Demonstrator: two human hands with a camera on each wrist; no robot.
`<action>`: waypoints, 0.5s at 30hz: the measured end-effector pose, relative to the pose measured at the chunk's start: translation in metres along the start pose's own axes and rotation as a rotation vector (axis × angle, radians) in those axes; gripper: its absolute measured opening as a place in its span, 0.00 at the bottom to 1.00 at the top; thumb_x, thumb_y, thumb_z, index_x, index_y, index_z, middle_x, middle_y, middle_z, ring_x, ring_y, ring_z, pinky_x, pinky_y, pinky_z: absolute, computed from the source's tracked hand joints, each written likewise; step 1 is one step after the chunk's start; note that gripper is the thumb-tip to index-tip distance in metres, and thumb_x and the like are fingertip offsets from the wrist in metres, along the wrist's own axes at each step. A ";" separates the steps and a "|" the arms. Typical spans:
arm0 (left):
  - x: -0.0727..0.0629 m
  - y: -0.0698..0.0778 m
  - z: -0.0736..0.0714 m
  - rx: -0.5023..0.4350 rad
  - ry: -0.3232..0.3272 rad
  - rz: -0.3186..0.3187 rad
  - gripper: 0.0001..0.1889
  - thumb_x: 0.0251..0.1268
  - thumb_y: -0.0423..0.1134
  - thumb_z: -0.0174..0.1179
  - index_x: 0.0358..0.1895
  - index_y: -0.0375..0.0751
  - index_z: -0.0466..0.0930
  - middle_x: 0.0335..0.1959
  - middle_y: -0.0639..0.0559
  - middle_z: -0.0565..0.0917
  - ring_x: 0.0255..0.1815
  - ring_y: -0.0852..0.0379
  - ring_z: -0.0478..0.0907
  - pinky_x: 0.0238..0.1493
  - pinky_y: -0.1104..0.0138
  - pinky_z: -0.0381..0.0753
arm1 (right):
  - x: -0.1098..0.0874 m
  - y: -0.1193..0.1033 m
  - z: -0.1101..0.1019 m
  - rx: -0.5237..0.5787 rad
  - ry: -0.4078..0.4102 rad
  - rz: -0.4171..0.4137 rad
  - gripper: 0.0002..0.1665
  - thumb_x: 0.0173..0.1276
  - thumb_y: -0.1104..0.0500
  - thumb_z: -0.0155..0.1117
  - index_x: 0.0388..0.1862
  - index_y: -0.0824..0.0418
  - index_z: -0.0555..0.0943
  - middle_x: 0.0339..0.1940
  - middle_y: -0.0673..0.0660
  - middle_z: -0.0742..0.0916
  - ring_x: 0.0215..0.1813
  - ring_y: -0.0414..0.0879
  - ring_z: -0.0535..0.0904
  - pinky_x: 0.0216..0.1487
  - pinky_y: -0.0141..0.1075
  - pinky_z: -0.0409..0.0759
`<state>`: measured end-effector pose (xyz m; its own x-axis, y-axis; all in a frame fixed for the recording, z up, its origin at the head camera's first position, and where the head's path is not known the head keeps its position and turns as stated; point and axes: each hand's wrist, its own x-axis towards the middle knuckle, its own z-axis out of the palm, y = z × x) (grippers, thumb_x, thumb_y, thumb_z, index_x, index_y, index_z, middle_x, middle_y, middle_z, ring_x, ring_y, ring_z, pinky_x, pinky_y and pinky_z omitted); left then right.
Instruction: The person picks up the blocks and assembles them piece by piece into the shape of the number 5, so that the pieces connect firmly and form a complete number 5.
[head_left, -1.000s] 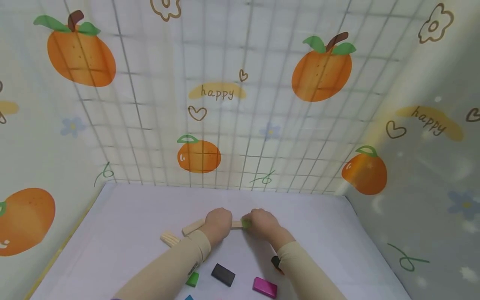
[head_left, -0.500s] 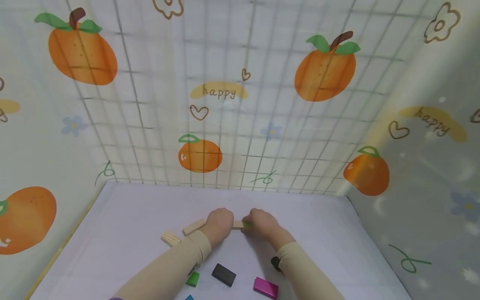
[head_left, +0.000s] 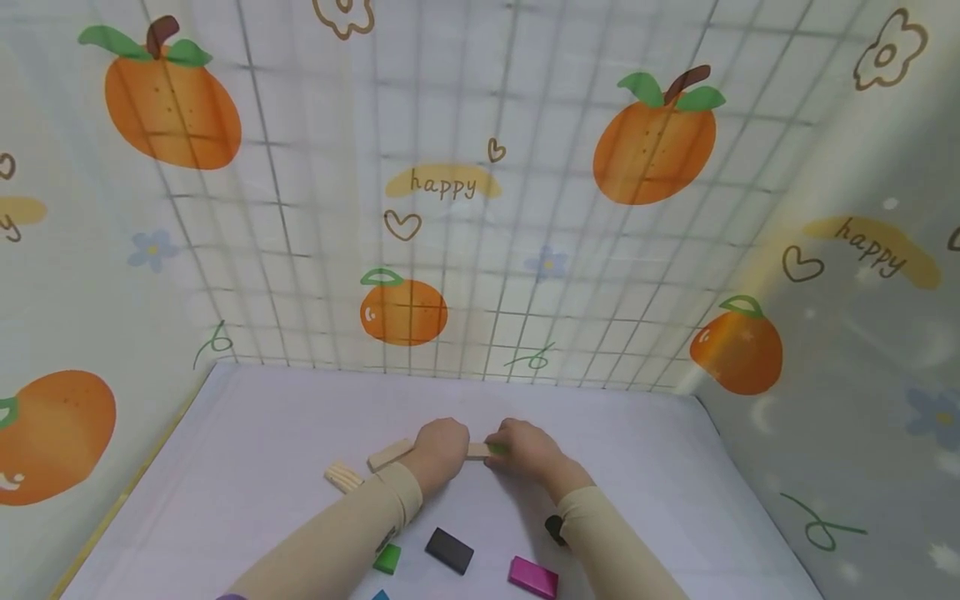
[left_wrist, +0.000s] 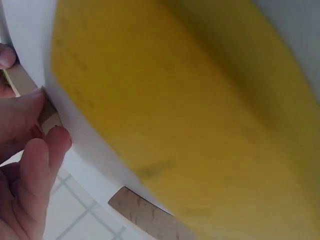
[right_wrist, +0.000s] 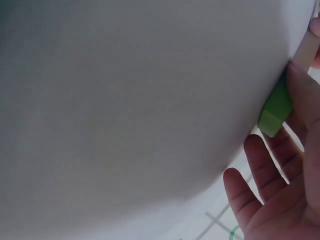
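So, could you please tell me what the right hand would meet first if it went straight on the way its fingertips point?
Probably the pale wooden block, with the left hand next in line; the right hand may be touching that block, though depth is unclear.

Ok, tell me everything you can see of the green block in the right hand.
The green block is solid green, flat-faced and straight-edged, with a paler end face; perhaps painted wood. The right hand pinches it between thumb and fingers, hiding part of it. It lies roughly in line with a pale wooden strip, on the strip's right; whether they touch, or whether it rests on the white tabletop, I can't tell.
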<state>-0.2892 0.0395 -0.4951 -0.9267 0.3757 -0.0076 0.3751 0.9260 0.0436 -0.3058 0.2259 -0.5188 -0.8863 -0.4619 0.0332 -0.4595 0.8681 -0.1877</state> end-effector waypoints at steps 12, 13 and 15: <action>-0.009 -0.010 -0.004 -0.129 -0.053 -0.023 0.03 0.63 0.36 0.64 0.35 0.40 0.83 0.29 0.50 0.83 0.27 0.56 0.77 0.36 0.62 0.83 | -0.001 -0.002 -0.001 0.037 -0.002 0.064 0.26 0.58 0.47 0.78 0.55 0.50 0.86 0.35 0.46 0.81 0.32 0.40 0.69 0.34 0.35 0.68; -0.009 -0.013 -0.003 -0.141 -0.055 -0.021 0.04 0.62 0.36 0.65 0.35 0.40 0.83 0.28 0.51 0.82 0.26 0.57 0.76 0.36 0.63 0.82 | -0.002 -0.002 -0.001 0.039 -0.008 0.071 0.27 0.57 0.47 0.79 0.56 0.50 0.86 0.35 0.46 0.82 0.32 0.40 0.69 0.34 0.35 0.69; -0.010 -0.020 0.000 -0.155 -0.050 -0.017 0.06 0.60 0.38 0.67 0.36 0.40 0.83 0.28 0.52 0.81 0.25 0.58 0.74 0.33 0.63 0.81 | -0.003 -0.003 -0.003 0.049 -0.016 0.090 0.32 0.55 0.46 0.80 0.59 0.52 0.85 0.38 0.47 0.84 0.34 0.40 0.72 0.37 0.37 0.73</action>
<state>-0.2876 0.0173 -0.4957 -0.9291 0.3652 -0.0586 0.3479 0.9167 0.1964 -0.3018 0.2248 -0.5156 -0.9227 -0.3855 -0.0015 -0.3742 0.8965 -0.2374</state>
